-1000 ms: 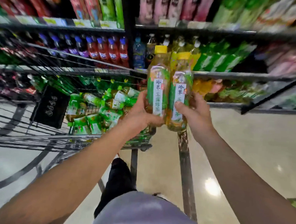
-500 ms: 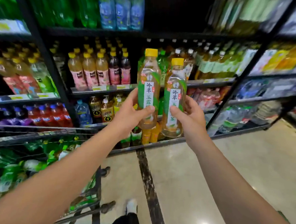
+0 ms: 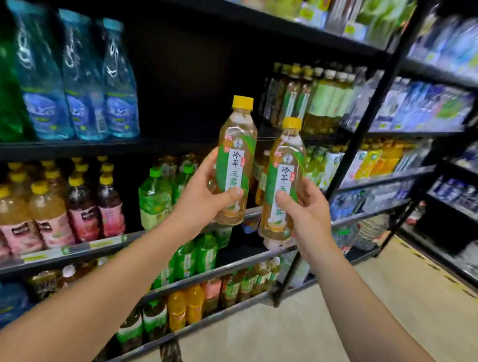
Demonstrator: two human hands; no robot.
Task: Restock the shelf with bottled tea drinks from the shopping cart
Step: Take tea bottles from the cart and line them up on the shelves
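Carrying step, by my reading: the left hand (image 3: 203,198) grips one tea bottle (image 3: 235,164) and the right hand (image 3: 305,209) grips a second tea bottle (image 3: 283,183), both upright before the shelf (image 3: 178,147); next, choosing the dark gap beside matching bottles (image 3: 305,101) and sliding them in.

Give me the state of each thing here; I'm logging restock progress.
left hand: holds left tea bottle
right hand: holds right tea bottle
left tea bottle: capped, upright, in the air
right tea bottle: capped, slightly tilted, in the air
shelf: dark gap behind bottles
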